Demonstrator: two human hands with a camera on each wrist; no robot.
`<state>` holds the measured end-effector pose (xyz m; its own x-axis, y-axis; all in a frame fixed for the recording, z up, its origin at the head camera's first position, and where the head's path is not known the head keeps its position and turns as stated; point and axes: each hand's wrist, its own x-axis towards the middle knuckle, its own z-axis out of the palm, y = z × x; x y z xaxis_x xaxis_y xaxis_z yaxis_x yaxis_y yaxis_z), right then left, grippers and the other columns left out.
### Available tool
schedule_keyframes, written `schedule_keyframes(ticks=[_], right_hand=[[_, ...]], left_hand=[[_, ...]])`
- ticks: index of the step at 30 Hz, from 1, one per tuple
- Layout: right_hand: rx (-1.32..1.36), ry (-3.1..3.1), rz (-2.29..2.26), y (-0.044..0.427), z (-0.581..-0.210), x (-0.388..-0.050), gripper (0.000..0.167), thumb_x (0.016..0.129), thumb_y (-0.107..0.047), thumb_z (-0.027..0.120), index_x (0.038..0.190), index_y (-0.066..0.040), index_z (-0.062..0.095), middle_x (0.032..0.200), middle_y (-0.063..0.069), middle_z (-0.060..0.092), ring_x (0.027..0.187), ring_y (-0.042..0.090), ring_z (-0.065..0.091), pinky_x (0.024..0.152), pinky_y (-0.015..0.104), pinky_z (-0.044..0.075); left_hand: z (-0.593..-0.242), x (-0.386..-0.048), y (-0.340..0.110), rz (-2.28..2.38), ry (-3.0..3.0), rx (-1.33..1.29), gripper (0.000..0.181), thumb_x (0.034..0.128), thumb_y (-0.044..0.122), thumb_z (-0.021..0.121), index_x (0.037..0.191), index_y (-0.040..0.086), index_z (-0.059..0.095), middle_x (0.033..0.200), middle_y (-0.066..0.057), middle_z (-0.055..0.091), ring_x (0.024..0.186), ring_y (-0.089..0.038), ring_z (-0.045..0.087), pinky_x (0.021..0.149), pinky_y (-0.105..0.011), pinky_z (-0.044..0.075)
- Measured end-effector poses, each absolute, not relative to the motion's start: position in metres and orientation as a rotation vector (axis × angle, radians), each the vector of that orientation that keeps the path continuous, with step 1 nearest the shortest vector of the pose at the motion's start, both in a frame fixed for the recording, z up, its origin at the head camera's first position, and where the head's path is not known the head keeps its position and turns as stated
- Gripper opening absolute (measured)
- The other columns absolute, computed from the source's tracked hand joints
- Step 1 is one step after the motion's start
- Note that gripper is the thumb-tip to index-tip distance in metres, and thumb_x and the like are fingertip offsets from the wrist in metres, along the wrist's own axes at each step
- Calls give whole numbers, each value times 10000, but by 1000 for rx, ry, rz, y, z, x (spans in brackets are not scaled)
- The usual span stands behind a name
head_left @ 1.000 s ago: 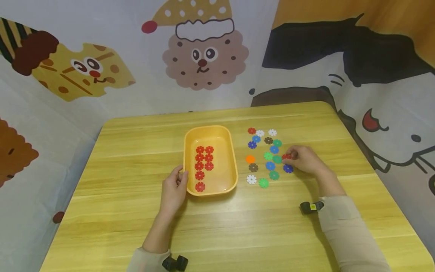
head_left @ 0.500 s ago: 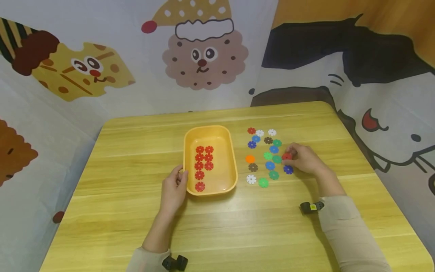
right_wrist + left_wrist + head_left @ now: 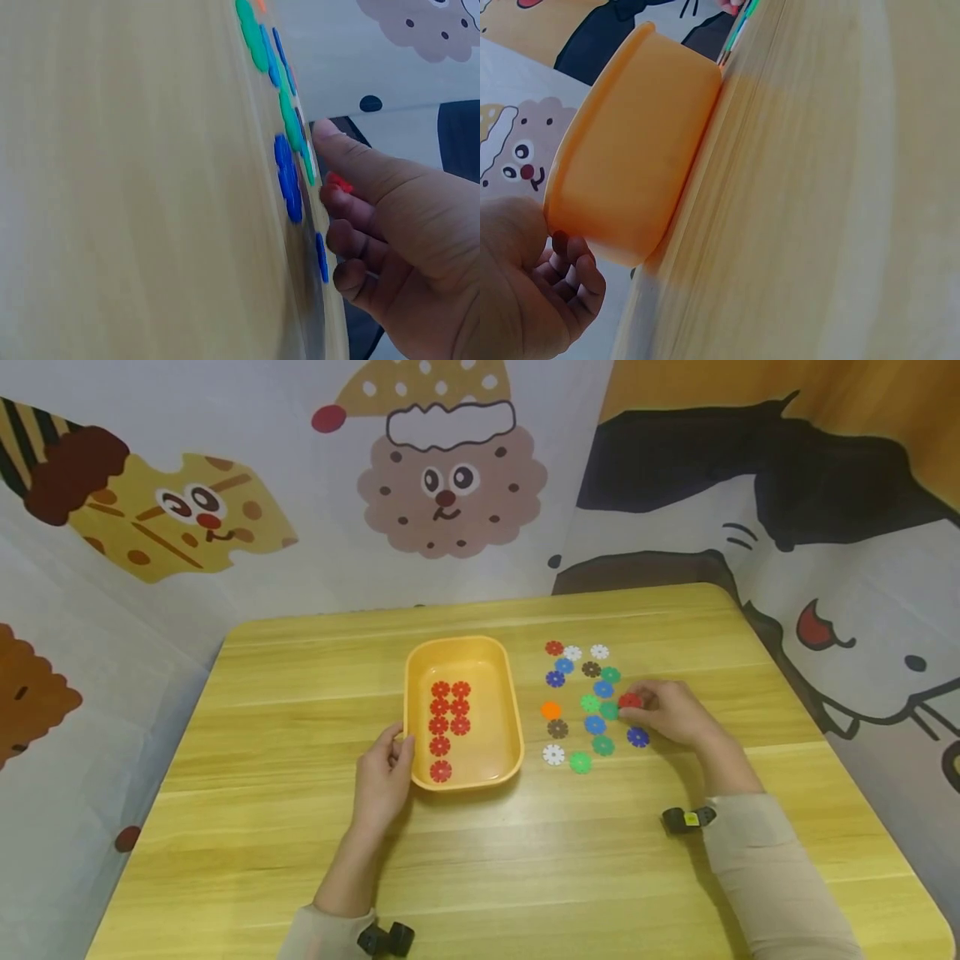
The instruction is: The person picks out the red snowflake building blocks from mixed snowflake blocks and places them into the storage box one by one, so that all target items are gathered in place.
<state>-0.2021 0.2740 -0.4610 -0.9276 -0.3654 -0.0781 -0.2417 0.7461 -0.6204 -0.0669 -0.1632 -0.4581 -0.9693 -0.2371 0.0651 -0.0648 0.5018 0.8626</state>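
Note:
My left hand grips the left rim of a yellow-orange plastic tray, its thumb on the rim in the left wrist view. Inside the tray, several red snowflake discs lie in two columns on the left and middle of the floor. To the right of the tray, my right hand pinches a red snowflake disc between thumb and forefinger. A green disc lies just left of those fingertips, and a dark blue disc lies below the hand. In the right wrist view the pinched red disc is mostly hidden by the thumb.
Several loose discs are spread between tray and right hand, among them an orange one, a white one and a red one. The wooden table meets a cartoon-printed cloth at its back edge.
My right hand has raised the red disc slightly, then shifted it a little left. The dark blue disc beneath has slid slightly right and nearer. My left hand and the tray stay put.

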Motion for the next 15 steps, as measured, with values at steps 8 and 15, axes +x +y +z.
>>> schedule_keyframes(ticks=[8, 15], right_hand=[[-535, 2833, -1032, 256, -462, -203, 341, 928, -286, 761, 1145, -33, 686, 876, 81, 667, 769, 226, 597, 665, 342, 514], [-535, 2832, -1072, 241, -460, -204, 374, 925, -274, 765, 1175, -8, 679, 893, 91, 670, 798, 227, 630, 685, 345, 545]], left_hand=[[-458, -67, -163, -1471, -2562, 261, 380, 1050, 181, 565, 1356, -45, 581, 727, -63, 566, 591, -166, 473, 503, -222, 387], [-459, -66, -163, -1472, -2560, 258, 382, 1048, 174, 571, 1357, -48, 578, 730, -66, 574, 591, -167, 474, 503, -220, 389]])
